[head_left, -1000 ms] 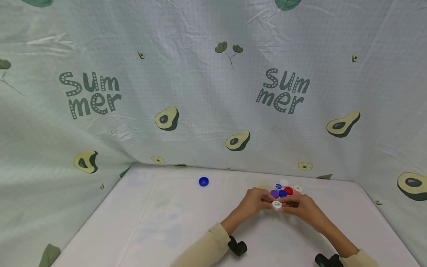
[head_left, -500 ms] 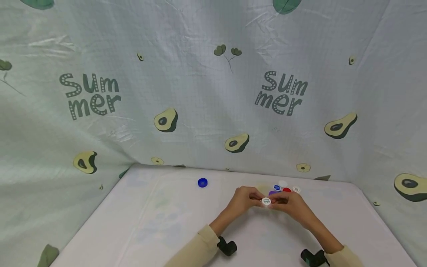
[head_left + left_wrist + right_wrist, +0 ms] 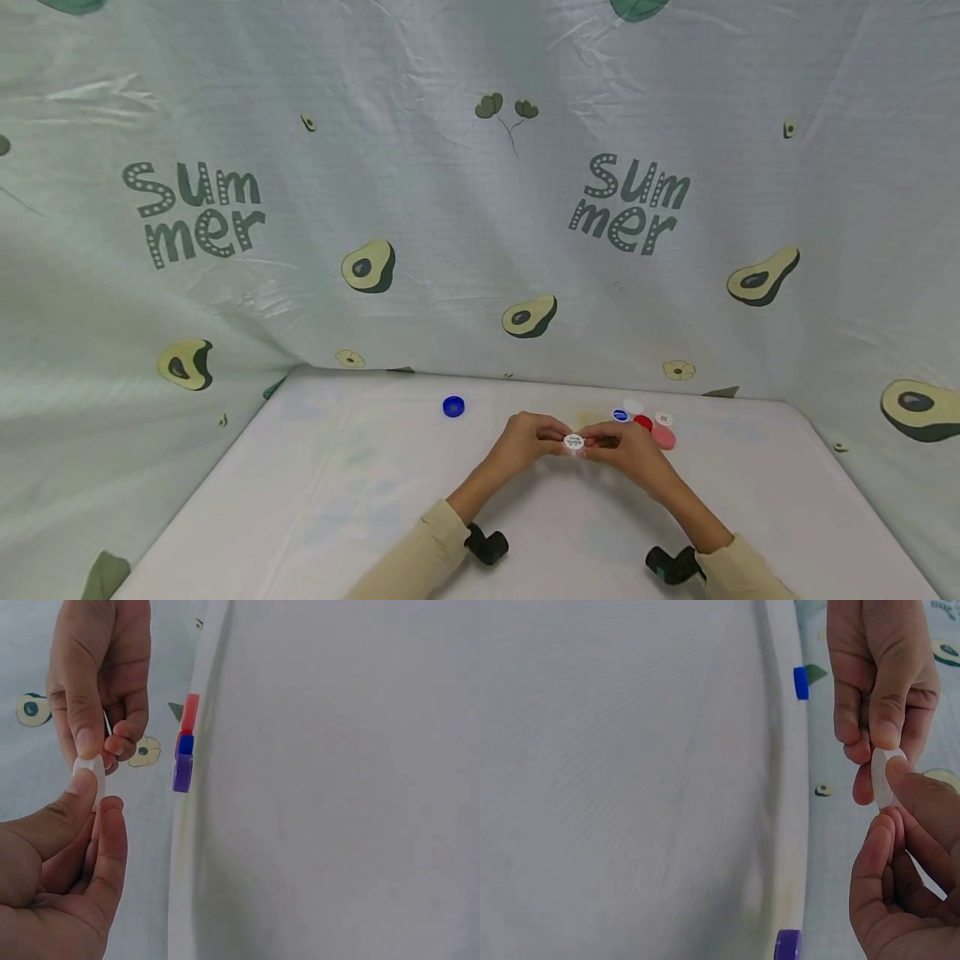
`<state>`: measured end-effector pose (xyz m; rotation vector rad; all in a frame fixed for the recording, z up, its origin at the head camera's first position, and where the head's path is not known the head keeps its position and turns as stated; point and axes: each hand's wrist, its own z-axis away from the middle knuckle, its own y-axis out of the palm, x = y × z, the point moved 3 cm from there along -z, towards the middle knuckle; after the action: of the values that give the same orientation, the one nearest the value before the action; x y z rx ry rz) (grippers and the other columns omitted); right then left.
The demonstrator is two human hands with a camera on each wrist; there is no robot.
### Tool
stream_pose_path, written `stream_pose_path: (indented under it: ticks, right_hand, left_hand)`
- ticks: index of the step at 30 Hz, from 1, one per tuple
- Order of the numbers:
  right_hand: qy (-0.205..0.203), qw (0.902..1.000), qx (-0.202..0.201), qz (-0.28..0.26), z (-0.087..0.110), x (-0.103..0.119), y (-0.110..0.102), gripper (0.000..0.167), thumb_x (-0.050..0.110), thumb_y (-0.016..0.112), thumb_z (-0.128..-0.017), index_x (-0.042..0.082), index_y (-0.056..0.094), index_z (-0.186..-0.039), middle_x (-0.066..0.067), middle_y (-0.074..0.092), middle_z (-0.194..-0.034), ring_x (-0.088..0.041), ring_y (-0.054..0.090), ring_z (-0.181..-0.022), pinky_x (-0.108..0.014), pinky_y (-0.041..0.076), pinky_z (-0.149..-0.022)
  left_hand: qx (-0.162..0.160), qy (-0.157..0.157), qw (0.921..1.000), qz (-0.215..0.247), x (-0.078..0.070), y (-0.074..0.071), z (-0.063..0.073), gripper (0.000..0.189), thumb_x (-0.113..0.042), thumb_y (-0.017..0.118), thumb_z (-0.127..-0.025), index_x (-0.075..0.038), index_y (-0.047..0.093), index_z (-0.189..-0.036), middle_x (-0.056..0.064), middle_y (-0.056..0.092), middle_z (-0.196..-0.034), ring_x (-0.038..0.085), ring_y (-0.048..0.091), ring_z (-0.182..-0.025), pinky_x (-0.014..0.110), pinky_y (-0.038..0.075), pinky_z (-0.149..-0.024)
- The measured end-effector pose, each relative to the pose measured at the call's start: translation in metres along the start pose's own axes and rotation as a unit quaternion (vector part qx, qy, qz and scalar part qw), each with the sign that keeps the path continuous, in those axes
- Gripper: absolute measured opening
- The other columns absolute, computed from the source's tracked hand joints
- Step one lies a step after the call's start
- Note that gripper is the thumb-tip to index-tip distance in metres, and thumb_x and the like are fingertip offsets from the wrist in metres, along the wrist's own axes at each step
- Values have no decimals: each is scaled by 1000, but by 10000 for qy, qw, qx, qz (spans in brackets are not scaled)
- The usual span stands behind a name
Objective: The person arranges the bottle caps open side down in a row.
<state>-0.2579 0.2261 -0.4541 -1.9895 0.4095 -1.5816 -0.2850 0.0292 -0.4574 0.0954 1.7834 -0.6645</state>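
Between my two hands a white bottle cap with print on its top is held above the table. My left hand pinches one side of it with thumb and fingers. From the other side my right hand pinches it the same way. Seen edge-on in the left wrist view, the white cap lies between both thumbs and the fingertips. In the right wrist view, my left hand is at the top and my right hand at the lower right.
Behind my right hand lie a red cap, a pink cap, a blue-and-white cap and several others, including a purple cap. A lone blue cap lies farther left on the white table. A printed curtain hangs behind.
Both hands have moved left together with the white cap, away from the group of caps. The pink cap is uncovered again, while the purple cap is now hidden in the head view.
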Motion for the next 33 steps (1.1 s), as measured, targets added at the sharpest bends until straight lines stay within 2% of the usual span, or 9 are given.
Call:
stream_pose_path:
  ticks: [6, 13, 20, 25, 31, 33]
  right_hand:
    - [196, 9997, -15, -130, -4, 0, 9, 34, 29, 85, -83, 9, 78, -110, 0, 74, -96, -14, 66, -86, -21, 57, -77]
    - [-7, 9997, 21, -247, -11, 1, 22, 30, 25, 84, -85, 10, 77, -111, 1, 73, -95, -14, 66, -85, -20, 57, -76]
    - [-417, 9971, -626, -109, -21, 16, 40, 26, 15, 84, -85, 14, 77, -109, 1, 73, -100, -15, 70, -89, -24, 58, -81]
    - [-956, 9893, -1040, -353, -27, 29, 52, 21, 9, 83, -84, 15, 76, -102, -1, 74, -105, -22, 72, -99, -30, 59, -85]
    - [-1286, 9849, -997, -597, -35, 35, 59, 16, 7, 81, -86, 15, 78, -99, -2, 75, -107, -23, 72, -102, -29, 58, -85]
    - [-1310, 9846, -980, -616, -38, 35, 61, 16, 6, 80, -86, 15, 78, -99, -2, 76, -107, -23, 72, -102, -29, 58, -85]
  left_hand:
    - [-3, -53, 9999, -146, 5, -10, 3, 19, -7, 79, -87, -6, 80, -105, 3, 78, -98, 6, 72, -90, 19, 56, -76]
    - [-12, 9, 9993, -384, 8, -22, 9, 20, -11, 80, -88, -7, 80, -107, 2, 78, -99, 8, 72, -93, 20, 56, -77]
    - [-361, -35, 9987, -369, 17, -41, 17, 22, -16, 79, -90, -9, 78, -111, 2, 78, -99, 9, 73, -91, 23, 58, -76]
    - [-544, -191, 9978, -336, 17, -55, 22, 25, -22, 77, -92, -9, 77, -113, 2, 78, -97, 9, 73, -87, 26, 58, -75]
    - [-728, -174, 9970, 201, 20, -63, 24, 22, -18, 75, -94, -2, 69, -107, 11, 77, -91, 26, 75, -84, 47, 58, -82]
    - [-791, -127, 9964, 282, 21, -66, 26, 21, -18, 74, -95, -1, 65, -104, 15, 76, -89, 34, 74, -85, 49, 58, -83]
